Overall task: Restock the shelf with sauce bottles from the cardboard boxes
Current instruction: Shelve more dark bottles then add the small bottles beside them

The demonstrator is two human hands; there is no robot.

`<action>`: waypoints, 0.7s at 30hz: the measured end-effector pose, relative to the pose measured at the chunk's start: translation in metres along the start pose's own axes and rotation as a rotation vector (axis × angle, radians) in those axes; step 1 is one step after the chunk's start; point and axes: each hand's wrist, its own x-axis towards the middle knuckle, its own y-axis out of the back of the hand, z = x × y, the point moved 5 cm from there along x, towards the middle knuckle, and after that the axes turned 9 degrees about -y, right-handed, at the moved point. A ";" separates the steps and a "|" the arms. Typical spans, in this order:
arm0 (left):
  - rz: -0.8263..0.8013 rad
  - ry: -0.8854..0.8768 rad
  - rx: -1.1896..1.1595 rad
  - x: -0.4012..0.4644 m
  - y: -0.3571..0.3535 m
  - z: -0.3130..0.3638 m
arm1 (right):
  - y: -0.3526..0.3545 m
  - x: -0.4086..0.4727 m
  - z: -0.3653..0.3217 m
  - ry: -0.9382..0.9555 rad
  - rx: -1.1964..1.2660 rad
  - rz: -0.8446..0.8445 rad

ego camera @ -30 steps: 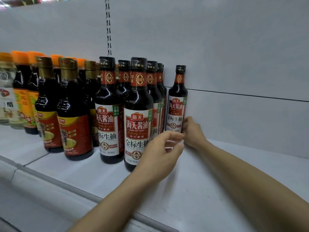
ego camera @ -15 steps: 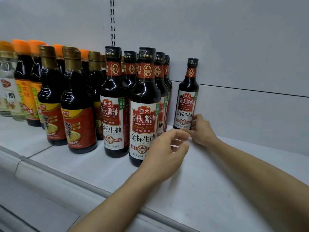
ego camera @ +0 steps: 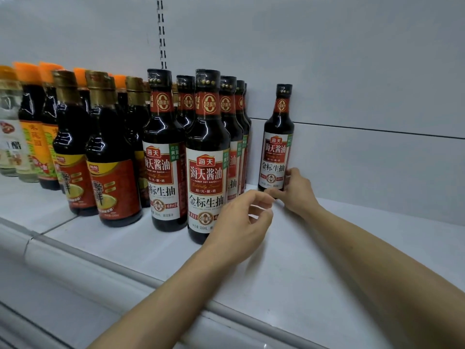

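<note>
At 9 o'clock the shelf point(ego camera: 327, 260) carries pale vinegar bottles point(ego camera: 11, 137) at the far edge, then orange-capped bottles point(ego camera: 32, 127), then gold-capped bottles point(ego camera: 110, 157) with red and yellow labels. Toward 11 o'clock stand 2 rows of soy sauce bottles point(ego camera: 206, 157), black caps, red and white labels, running back to the rear wall point(ego camera: 352, 71).

My left hand point(ego camera: 239, 225) hovers at the centre, just right of the front bottle of the nearer row. Its fingers are loosely curled toward the thumb and hold nothing; whether it brushes that bottle I cannot tell.

At 1 o'clock 1 single soy sauce bottle point(ego camera: 276, 142) stands upright on the shelf, close to the rear wall and apart from the 2 rows. My right hand point(ego camera: 297, 192) is at its base on the right side, fingertips curled around the lower label and the thumb below, pinching it. My 2 hands are near each other but not touching.
</note>
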 end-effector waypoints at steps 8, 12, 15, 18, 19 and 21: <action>-0.004 -0.015 0.010 0.003 -0.002 0.005 | 0.014 -0.034 -0.011 0.015 -0.030 -0.014; 0.002 -0.094 -0.023 -0.009 0.010 0.026 | 0.040 -0.077 -0.032 0.075 0.025 0.024; 0.005 -0.141 0.015 -0.028 0.033 0.039 | 0.054 -0.118 -0.058 0.136 0.077 0.032; 0.045 -0.142 0.019 -0.056 0.069 0.044 | 0.056 -0.168 -0.098 0.214 0.127 0.035; 0.066 -0.147 0.031 -0.067 0.083 0.045 | 0.053 -0.184 -0.111 0.240 0.140 0.024; 0.109 -0.154 0.065 -0.089 0.112 0.047 | 0.045 -0.219 -0.138 0.292 0.153 -0.006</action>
